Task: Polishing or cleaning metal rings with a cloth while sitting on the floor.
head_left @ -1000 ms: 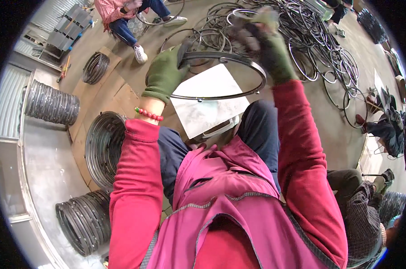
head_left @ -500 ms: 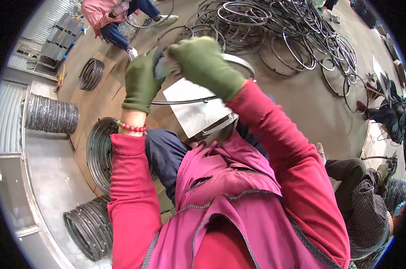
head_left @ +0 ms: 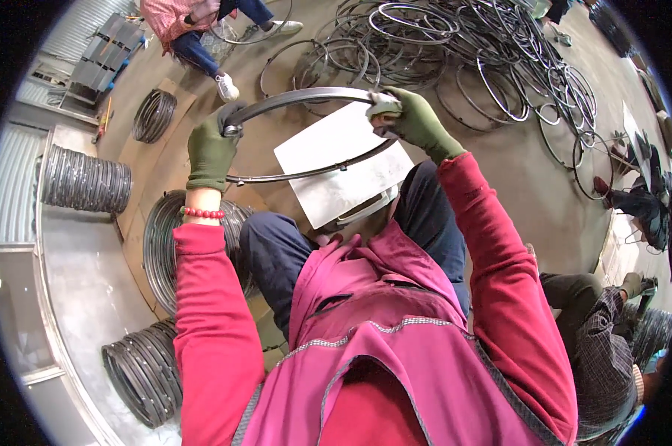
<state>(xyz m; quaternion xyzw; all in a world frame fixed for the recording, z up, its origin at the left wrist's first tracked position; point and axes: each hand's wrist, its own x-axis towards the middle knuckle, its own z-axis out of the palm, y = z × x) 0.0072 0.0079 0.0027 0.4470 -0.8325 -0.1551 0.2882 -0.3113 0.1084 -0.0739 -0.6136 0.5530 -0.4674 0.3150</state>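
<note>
A dark, shiny hoop [head_left: 299,97] hangs in the air in front of me, tilted, its far side higher than its near side. My left hand [head_left: 213,145], in a green glove with a dark palm, is closed round its left side. Green-gloved too, my right hand [head_left: 421,123] is closed at the hoop's right side. Something pale and grey shows at its fingers; whether it is a cloth or the glove's palm, I cannot tell. Beneath the hoop, a white flat-topped surface [head_left: 306,197] stands between my knees.
A large heap of loose hoops [head_left: 455,52] covers the floor ahead right. Stacked hoops [head_left: 169,241] stand by my left knee, with further stacks [head_left: 87,180] along the left. One person [head_left: 183,30] sits ahead left with a hoop; another [head_left: 599,334] sits at my right.
My hands were close together at the hoop's far side. Now they are apart, the right one having moved right, the left one slightly left and down. The hoop's upper arc now shows.
</note>
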